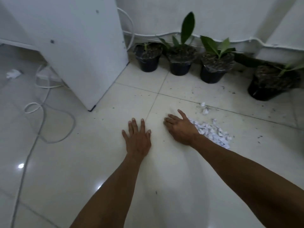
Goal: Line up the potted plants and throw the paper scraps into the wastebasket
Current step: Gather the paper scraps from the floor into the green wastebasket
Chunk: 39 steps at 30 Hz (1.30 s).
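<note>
Hands lie flat, fingers spread, gripping nothing: left hand [137, 139] on bare floor [82, 162], right hand [181, 127] against paper scraps [212, 133]; four potted plants [179, 61] hold soil.

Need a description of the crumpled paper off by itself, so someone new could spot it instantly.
Start at the tall white cabinet on the left and look left of it, across the white cables. The crumpled paper lies alone on the floor tile there, far from the scrap pile beside the right hand.

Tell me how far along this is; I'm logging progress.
Done: four potted plants stand in a row along the wall. In hand: the right hand rests against the paper scraps, the left hand flat on the floor, neither holding anything. Left: binning the scraps; no wastebasket is in view.
</note>
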### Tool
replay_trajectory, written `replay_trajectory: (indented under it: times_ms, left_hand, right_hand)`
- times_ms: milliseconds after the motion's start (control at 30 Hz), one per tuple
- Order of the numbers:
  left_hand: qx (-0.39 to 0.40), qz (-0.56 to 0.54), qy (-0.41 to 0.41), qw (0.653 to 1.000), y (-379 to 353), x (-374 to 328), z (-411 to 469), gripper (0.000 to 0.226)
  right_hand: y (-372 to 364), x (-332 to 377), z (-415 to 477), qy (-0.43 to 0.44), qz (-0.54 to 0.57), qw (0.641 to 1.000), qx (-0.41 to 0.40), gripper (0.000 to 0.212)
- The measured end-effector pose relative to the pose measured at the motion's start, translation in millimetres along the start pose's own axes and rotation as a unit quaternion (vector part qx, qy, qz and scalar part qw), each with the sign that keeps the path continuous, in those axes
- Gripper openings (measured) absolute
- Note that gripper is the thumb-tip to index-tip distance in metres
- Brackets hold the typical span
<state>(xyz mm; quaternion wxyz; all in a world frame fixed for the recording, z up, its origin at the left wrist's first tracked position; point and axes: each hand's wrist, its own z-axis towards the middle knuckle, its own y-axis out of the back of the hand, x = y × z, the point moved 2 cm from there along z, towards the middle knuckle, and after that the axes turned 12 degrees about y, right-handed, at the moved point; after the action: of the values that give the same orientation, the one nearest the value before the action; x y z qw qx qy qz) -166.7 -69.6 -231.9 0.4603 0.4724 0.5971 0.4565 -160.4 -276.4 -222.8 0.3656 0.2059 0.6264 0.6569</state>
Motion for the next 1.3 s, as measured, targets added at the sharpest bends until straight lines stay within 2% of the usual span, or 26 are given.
replay_trajectory:
  times_ms: [100, 233, 333, 400, 500, 567, 633, 800, 900, 1000, 1133, 1233, 1300]
  left_hand:
    - [-0.004, -0.020, -0.036, 0.999, -11, -47, 2, 0.064]
    - [-0.019, -0.015, -0.129, 0.991, -20, -99, 8, 0.065]
    - [-0.027, -0.024, -0.240, 0.970, -23, -126, 6, 0.069]
    - [-0.004, -0.065, -0.303, 0.951, -23, -134, 0, 0.072]
    - [0.043, -0.086, -0.377, 0.921, -19, -136, -7, 0.099]
    - [0.038, -0.056, -0.401, 0.914, -19, -138, -5, 0.112]
    - [0.019, -0.030, -0.409, 0.912, -22, -144, 0, 0.115]
    - [-0.012, -0.037, -0.353, 0.935, -27, -162, 26, 0.106]
    - [0.013, -0.108, -0.333, 0.937, -21, -175, 44, 0.101]
    - [0.012, -0.131, -0.375, 0.918, -12, -186, 56, 0.096]
    - [0.022, -0.086, -0.431, 0.898, -10, -199, 62, 0.088]
    - [0.002, -0.071, -0.450, 0.890, -20, -199, 63, 0.075]
    - [-0.025, -0.090, -0.455, 0.885, -25, -195, 63, 0.063]
  right_hand:
    - [-3, -29, -42, -0.066, 0.010, 0.997, 0.026, 0.036]
    - [9, -49, -94, -0.160, 0.065, 0.984, -0.039, 0.040]
    - [25, -36, -137, -0.321, 0.126, 0.934, -0.097, 0.064]
    - [28, -15, -164, -0.390, 0.160, 0.902, -0.093, 0.084]
    - [18, 2, -185, -0.379, 0.175, 0.908, -0.028, 0.099]
    - [12, -4, -181, -0.360, 0.175, 0.916, -0.012, 0.098]
    - [7, -16, -168, -0.342, 0.183, 0.922, -0.005, 0.094]
    - [-8, -56, -146, -0.340, 0.194, 0.920, -0.023, 0.083]
    - [-11, -78, -136, -0.346, 0.213, 0.910, -0.083, 0.079]
    - [-9, -93, -131, -0.331, 0.221, 0.908, -0.128, 0.078]
    - [-11, -105, -125, -0.267, 0.194, 0.941, -0.076, 0.076]
    - [-15, -105, -126, -0.240, 0.166, 0.953, -0.086, 0.057]
    - [-16, -104, -132, -0.254, 0.159, 0.947, -0.112, 0.047]
